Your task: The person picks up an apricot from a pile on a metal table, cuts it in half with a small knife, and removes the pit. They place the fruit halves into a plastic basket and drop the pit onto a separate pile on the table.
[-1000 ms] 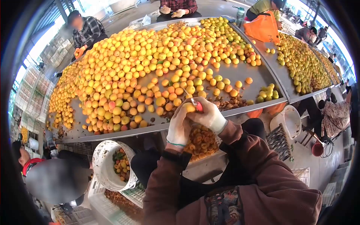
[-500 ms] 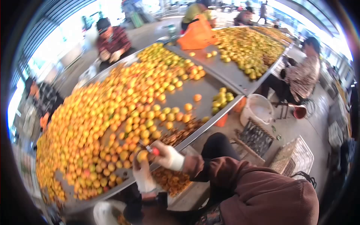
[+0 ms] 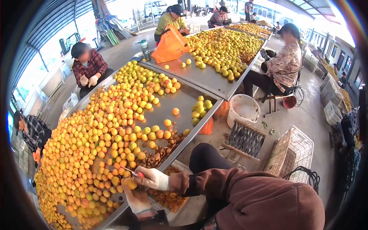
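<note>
My right hand (image 3: 154, 179), in a white glove, is closed on the red handle of a small knife (image 3: 140, 174). The thin blade points to the far left, over the fruit on the table. Just below it, my left hand (image 3: 137, 200), also gloved, grips a yellow-orange apricot (image 3: 130, 183). Both hands are close together at the near edge of a metal table (image 3: 183, 105) heaped with apricots (image 3: 82, 147). Brown pits (image 3: 159, 156) lie along the table's rim beside my right hand. Under my wrists is a crate of opened apricot pieces (image 3: 171, 200).
An orange bag (image 3: 170, 45) and a green bottle (image 3: 145, 50) stand at the far table section. To the right are a white bucket (image 3: 243, 109), a woven stool (image 3: 245, 138) and a plastic crate (image 3: 293, 153). Other people sit around the tables, one in a patterned top (image 3: 283, 63).
The camera view has shifted, so the scene sits further left and the picture is sharper. My hands still hold the knife and the apricot close together.
</note>
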Demonstrator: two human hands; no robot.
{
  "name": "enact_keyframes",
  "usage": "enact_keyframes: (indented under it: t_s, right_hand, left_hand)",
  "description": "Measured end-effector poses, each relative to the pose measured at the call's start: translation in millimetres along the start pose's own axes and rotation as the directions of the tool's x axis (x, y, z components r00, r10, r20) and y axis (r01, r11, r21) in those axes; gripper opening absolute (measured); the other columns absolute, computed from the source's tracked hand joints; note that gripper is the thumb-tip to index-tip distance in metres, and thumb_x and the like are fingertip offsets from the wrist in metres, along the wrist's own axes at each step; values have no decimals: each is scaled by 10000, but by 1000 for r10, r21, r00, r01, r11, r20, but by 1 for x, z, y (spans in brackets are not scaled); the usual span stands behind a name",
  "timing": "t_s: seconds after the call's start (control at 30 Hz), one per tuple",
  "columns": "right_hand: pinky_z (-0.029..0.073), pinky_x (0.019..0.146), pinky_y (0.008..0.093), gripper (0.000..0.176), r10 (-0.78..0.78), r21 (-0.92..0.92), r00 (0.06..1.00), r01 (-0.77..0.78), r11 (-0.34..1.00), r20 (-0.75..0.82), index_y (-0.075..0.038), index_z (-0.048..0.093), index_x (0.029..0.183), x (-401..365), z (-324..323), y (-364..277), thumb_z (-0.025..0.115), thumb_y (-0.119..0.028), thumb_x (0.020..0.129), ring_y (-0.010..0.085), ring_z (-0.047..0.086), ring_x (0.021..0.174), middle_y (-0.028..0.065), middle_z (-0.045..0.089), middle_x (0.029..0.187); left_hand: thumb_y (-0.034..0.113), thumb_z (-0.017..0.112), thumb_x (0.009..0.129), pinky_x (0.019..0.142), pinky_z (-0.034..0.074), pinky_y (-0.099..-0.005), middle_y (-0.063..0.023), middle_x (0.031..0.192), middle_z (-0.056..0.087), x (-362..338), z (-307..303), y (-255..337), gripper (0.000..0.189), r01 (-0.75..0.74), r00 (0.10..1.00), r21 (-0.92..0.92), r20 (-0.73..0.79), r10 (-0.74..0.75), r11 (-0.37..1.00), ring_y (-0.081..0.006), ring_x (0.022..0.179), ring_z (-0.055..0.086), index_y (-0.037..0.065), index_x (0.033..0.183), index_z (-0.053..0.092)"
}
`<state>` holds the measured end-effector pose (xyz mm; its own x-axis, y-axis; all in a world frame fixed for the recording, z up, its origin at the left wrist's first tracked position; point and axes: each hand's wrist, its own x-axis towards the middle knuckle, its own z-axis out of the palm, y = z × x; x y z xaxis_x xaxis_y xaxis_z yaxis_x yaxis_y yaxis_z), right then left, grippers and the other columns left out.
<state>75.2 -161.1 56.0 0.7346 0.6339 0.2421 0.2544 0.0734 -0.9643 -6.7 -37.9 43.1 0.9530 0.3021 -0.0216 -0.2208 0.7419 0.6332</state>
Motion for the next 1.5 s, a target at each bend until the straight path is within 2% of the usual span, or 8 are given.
enact_keyframes:
  t_s: [0.17,0.2,0.27,0.33,0.4,0.67,1.2,1.5]
  right_hand:
    - [503,808,321,371,-8,-81,1000,7,997,-18,-55,524,1240,-5,11,13,541,-304,966,190,626,957,152,634,1021]
    - [515,744,367,360,-90,31,988,95,995,-125,-89,564,1097,-7,17,26,572,-408,932,305,652,871,167,641,937]
    - [515,784,312,327,24,362,998,-2,932,-55,-41,564,1160,-6,18,15,554,-304,965,136,602,886,71,649,958]
    - [488,784,272,324,44,491,998,-20,871,-38,-16,557,1170,-4,26,42,532,-279,982,108,563,883,37,629,953]
    - [459,779,243,337,66,335,998,-65,940,8,-6,549,1174,-9,21,15,529,-285,987,95,541,877,11,598,944]
    - [404,679,211,332,89,368,989,-126,921,118,-36,527,1015,-10,24,3,517,-367,986,50,441,766,-30,496,841]
    - [415,730,210,382,115,313,989,-138,940,91,7,518,1105,-15,26,6,524,-355,982,67,485,824,-8,538,905]
    - [434,790,213,322,110,318,992,-83,945,-68,35,527,1130,-16,37,13,515,-256,993,80,506,899,20,573,956]
  left_hand:
    - [451,518,954,987,455,-390,-90,1296,533,-4,8,7,551,-45,999,46,-1,45,998,-231,1154,542,71,1345,444]
    - [408,538,954,978,461,-398,-80,1266,560,-5,4,8,500,-23,997,-20,-76,21,1000,-236,1127,560,77,1323,474]
    - [385,555,950,952,471,-409,-59,1191,604,0,-17,2,435,-41,996,-164,-81,28,986,-228,1089,579,85,1264,520]
    - [398,554,946,913,481,-400,-62,1143,620,2,-8,7,381,-60,998,-211,-14,59,976,-226,1053,589,91,1171,561]
    - [452,518,951,881,471,-368,-67,1081,635,0,-6,9,404,-39,995,-230,-101,16,972,-211,999,594,122,1182,547]
    - [428,531,950,963,420,-345,-56,1123,626,-3,-10,-1,429,24,996,-410,-72,-59,912,-205,1070,566,65,1177,562]
    - [298,601,937,1001,414,-331,-37,1195,579,-14,1,7,455,-54,999,-220,-8,53,974,-163,1130,541,52,1300,477]
    - [143,550,971,951,414,-255,-51,1212,566,-19,6,18,371,-80,989,266,-98,109,961,-115,1097,519,-19,1298,483]
